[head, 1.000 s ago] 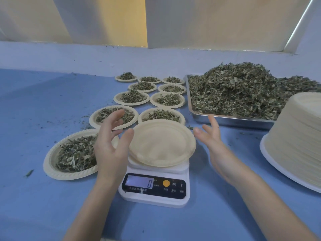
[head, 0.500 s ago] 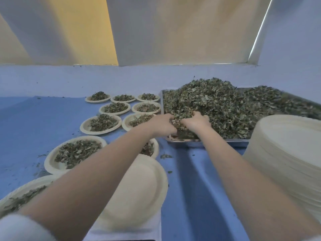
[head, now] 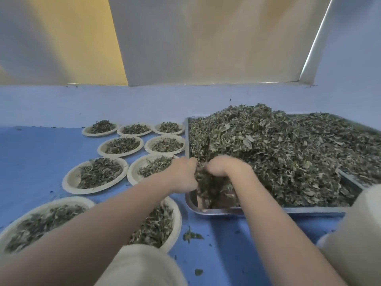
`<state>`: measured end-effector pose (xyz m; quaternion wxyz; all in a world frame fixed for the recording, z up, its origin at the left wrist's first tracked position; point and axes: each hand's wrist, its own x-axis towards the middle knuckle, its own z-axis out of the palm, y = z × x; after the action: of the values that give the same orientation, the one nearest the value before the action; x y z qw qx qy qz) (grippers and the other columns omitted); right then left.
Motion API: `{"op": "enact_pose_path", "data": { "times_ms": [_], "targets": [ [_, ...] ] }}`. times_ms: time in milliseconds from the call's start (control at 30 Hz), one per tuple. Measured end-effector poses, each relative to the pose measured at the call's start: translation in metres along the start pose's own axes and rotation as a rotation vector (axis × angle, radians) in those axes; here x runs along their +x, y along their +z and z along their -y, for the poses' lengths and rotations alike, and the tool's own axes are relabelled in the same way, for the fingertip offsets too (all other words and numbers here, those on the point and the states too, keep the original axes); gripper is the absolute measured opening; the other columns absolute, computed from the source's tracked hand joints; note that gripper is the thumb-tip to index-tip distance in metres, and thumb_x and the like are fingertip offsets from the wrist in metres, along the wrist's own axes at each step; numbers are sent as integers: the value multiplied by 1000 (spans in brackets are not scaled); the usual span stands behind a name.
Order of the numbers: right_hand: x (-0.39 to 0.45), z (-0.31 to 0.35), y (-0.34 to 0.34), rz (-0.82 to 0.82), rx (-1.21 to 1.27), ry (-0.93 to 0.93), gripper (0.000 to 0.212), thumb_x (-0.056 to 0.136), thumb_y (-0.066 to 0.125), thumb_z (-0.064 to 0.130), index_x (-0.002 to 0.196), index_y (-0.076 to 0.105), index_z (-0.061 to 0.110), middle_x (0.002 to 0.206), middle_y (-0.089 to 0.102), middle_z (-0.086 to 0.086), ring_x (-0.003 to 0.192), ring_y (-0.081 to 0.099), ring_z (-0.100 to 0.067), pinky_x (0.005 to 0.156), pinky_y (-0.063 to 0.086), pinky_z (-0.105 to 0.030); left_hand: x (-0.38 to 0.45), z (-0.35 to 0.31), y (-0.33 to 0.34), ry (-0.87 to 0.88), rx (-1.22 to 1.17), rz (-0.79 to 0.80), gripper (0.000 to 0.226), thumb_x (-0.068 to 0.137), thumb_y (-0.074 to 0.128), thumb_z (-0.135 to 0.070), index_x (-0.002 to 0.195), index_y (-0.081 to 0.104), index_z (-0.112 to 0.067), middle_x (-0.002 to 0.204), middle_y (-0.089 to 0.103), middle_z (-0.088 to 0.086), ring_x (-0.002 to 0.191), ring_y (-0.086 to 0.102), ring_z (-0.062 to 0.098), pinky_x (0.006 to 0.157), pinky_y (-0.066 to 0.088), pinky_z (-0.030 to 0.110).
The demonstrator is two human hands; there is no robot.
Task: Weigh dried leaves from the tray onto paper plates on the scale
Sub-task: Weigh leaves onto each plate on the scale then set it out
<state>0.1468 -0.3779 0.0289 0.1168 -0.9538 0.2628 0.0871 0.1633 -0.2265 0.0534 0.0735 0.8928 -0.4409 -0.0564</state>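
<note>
A metal tray point(head: 208, 211) at the right carries a big heap of dried leaves point(head: 278, 153). My left hand point(head: 182, 174) and my right hand point(head: 226, 168) are side by side at the tray's near left corner. Together they hold a clump of leaves point(head: 208, 186) between curled fingers. The empty paper plate point(head: 142, 265) shows as a pale blurred edge at the bottom, under my left forearm. The scale beneath it is out of view.
Several paper plates filled with leaves stand in rows on the blue table point(head: 37, 162) at the left, the nearest plate point(head: 41, 221) by my left arm. A tall stack of empty plates point(head: 358, 234) rises at the right edge. Loose leaf bits point(head: 190, 236) lie near the tray.
Both hands left the plate on the scale, reached into the tray and gathered a clump of leaves. My view moved forward, so the scale dropped out of sight.
</note>
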Motion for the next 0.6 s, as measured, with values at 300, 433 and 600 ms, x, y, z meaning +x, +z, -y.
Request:
{"op": "enact_pose_path", "data": {
  "times_ms": [300, 433, 600],
  "targets": [
    [-35, -3, -11, 97, -13, -82, 44, 97, 36, 27, 136, 50, 11, 143, 46, -10, 125, 48, -26, 105, 37, -35, 13, -15, 13, 117, 260, 117, 54, 77, 68, -25, 120, 42, -7, 116, 54, 12, 103, 53, 28, 83, 47, 36],
    [-55, -19, -27, 247, 9, 35, 70, 78, 71, 37, 140, 44, 17, 137, 52, -9, 118, 55, -28, 88, 50, -34, 16, -27, 16, 109, 508, 92, 63, 82, 62, -21, 134, 34, 2, 116, 56, 15, 109, 53, 31, 78, 44, 35],
    [-58, -11, 1, 238, 201, -54, 61, 69, 81, 12, 124, 55, 14, 112, 66, -14, 95, 68, -33, 75, 58, -45, 24, -49, 20, 39, 343, 212, 53, 79, 72, -11, 127, 52, 0, 124, 60, 13, 112, 59, 28, 86, 46, 30]
  ]
}}
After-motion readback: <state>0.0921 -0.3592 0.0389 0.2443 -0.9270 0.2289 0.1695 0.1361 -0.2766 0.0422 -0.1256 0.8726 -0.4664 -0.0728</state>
